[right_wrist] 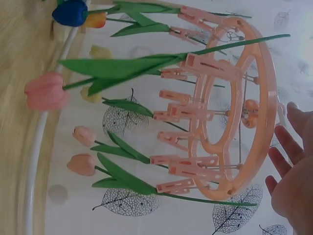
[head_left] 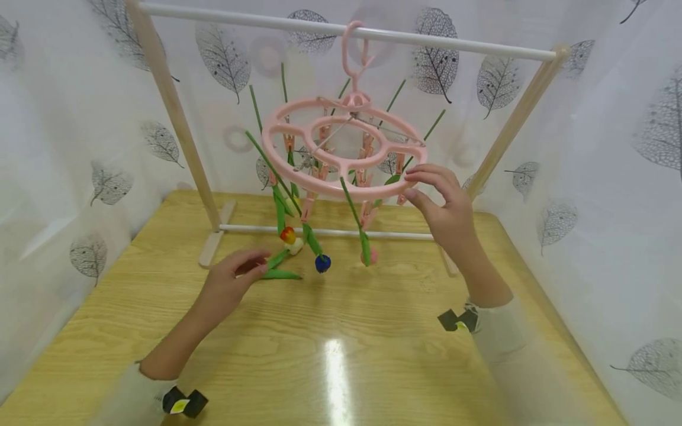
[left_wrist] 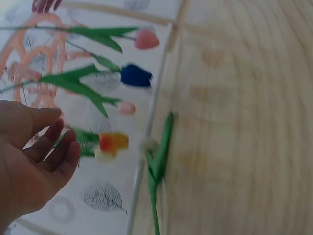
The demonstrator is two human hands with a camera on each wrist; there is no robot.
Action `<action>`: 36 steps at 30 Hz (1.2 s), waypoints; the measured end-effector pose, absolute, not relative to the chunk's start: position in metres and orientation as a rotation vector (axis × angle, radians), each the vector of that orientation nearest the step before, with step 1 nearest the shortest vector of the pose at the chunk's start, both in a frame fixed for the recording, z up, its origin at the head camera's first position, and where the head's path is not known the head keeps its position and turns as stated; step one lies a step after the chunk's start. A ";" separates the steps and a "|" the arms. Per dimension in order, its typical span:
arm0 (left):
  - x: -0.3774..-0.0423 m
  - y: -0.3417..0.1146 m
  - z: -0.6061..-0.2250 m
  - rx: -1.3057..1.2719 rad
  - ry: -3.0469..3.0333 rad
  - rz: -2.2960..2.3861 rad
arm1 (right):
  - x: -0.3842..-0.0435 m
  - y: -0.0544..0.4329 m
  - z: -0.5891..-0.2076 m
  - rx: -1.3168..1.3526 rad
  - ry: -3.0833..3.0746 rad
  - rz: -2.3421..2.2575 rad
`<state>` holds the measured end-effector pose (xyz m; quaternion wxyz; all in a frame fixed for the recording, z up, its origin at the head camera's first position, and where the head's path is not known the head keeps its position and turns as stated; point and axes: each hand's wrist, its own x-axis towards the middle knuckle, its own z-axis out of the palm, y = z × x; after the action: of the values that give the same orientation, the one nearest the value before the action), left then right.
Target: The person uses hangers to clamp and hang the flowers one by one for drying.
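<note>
A pink round clip hanger (head_left: 383, 190) hangs by its hook, with artificial tulips held head-down in its pegs (right_wrist: 210, 67). Among them are a blue tulip (head_left: 322, 263), a pink tulip (right_wrist: 46, 92) and a red-yellow tulip (head_left: 288, 235). My right hand (head_left: 450, 213) is at the hanger's right rim, fingertips right at the edge, fingers loosely bent and spread. Low at the left, my left hand (head_left: 231, 284) has relaxed fingers with nothing between them. Beside it in the head view, a white tulip (left_wrist: 159, 166) with green leaves lies on the table.
A rack with a white top bar (head_left: 453, 42) and wooden side posts (head_left: 173, 109) carries the hanger. Its white lower bar (head_left: 256, 228) runs behind the tulip heads. The wooden table (head_left: 256, 349) spreads in front, and a leaf-patterned curtain (head_left: 53, 171) surrounds it.
</note>
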<state>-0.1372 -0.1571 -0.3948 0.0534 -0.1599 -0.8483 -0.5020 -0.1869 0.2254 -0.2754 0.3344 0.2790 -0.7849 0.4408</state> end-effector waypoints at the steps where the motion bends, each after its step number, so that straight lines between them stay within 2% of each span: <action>1: -0.137 -0.164 -0.398 -0.472 -2.619 -1.506 | -0.189 0.228 -0.273 0.769 -2.061 1.132; 6: -0.134 -0.200 -0.413 -0.420 -2.792 -1.399 | -0.200 0.237 -0.268 0.901 -2.088 1.074; 16: -0.137 -0.250 -0.434 -0.434 -2.928 -1.227 | -0.208 0.239 -0.267 0.937 -2.090 0.969; 36: -0.140 -0.249 -0.441 -0.528 -3.094 -1.127 | -0.208 0.230 -0.265 0.916 -2.065 0.887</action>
<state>-0.1401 -0.2486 -0.4409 -0.0965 -0.1575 -0.9234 -0.3363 -0.2075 0.2302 -0.2654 0.3497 0.3534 -0.7972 0.3425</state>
